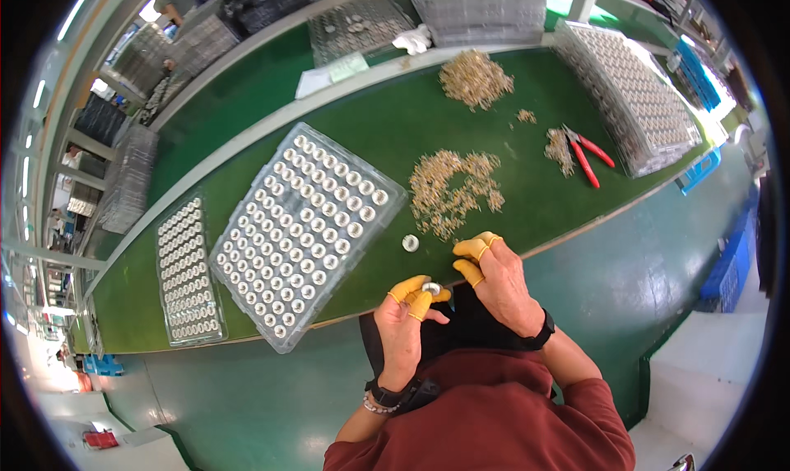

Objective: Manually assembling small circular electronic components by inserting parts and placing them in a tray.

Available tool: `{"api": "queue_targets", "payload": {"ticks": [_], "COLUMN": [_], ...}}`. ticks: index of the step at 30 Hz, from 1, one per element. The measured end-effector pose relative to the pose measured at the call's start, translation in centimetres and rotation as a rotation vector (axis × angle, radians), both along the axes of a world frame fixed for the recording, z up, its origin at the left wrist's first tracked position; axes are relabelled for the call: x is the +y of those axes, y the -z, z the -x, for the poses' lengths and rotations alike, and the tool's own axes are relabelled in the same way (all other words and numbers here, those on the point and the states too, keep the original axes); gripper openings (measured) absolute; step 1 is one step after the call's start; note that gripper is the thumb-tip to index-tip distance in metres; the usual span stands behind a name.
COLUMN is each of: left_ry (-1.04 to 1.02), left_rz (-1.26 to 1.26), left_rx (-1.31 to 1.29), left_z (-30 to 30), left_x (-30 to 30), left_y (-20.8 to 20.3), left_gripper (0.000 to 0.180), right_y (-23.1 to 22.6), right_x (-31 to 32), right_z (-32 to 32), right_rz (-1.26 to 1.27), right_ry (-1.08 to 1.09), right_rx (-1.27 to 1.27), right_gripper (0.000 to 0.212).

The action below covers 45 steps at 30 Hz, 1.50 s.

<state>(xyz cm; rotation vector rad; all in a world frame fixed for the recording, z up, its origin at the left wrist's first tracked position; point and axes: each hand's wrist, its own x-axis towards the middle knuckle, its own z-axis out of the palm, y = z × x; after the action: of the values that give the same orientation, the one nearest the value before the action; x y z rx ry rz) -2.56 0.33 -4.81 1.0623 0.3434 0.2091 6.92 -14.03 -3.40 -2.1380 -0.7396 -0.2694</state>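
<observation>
Yellow finger cots cover several fingertips of both hands. My left hand (403, 327), at the table's front edge, is closed around a small round white part (431, 288) with a metallic look. To its right, my right hand (504, 280) has its covered fingers drawn together just over the table edge. Whatever lies between those fingertips is too small to make out. Another round white part (411, 243) rests alone on the green table just beyond my left hand. Farther off lies a loose spread of tiny tan components with wire leads (448, 187).
A clear plastic tray (393, 193) of round white parts lies left of centre, with a narrower filled tray (169, 277) beyond it. Red-handled cutters (586, 158) lie at right, near stacked trays (634, 100). A bigger component heap (475, 80) sits at the back.
</observation>
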Motion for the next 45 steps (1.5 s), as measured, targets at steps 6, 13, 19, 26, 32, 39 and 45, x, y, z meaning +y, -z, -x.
{"api": "queue_targets", "payload": {"ticks": [6, 13, 19, 26, 32, 39, 45], "left_ry": [0.064, 0.118, 0.152, 0.168, 0.158, 0.152, 0.176], "left_rz": [0.013, 0.011, 0.007, -0.042, -0.031, -0.023, 0.050], "left_rx": [-0.027, -0.040, -0.047, -0.043, -0.005, 0.012, 0.056], "left_z": [-0.1, -0.4, -1.1, -0.6, -0.5, -1.2, -1.0], "left_x": [0.0, 0.2, -0.1, -0.7, -1.1, -0.7, -0.9], "left_y": [0.4, 0.7, 0.3, 0.4, 0.0, -1.2, -0.5], "left_gripper": [0.024, 0.023, 0.024, 0.025, 0.022, 0.018, 0.018], "right_y": [0.3, 0.4, -0.2, -0.8, -0.8, -2.5, -0.7], "right_x": [0.0, -0.8, -0.9, -1.3, -1.8, -1.9, -2.5], "right_z": [-1.7, -2.6, -2.2, -1.7, -1.7, -3.0, -1.7], "right_rz": [0.294, 0.336, 0.340, 0.457, 0.442, -0.132, -0.411], "right_ry": [0.027, -0.005, 0.025, 0.010, 0.016, -0.072, -0.109], "right_rx": [-0.089, 0.010, -0.036, -0.071, 0.045, 0.523, 0.850], "right_gripper": [0.015, 0.016, 0.014, 0.012, 0.012, 0.010, 0.008]}}
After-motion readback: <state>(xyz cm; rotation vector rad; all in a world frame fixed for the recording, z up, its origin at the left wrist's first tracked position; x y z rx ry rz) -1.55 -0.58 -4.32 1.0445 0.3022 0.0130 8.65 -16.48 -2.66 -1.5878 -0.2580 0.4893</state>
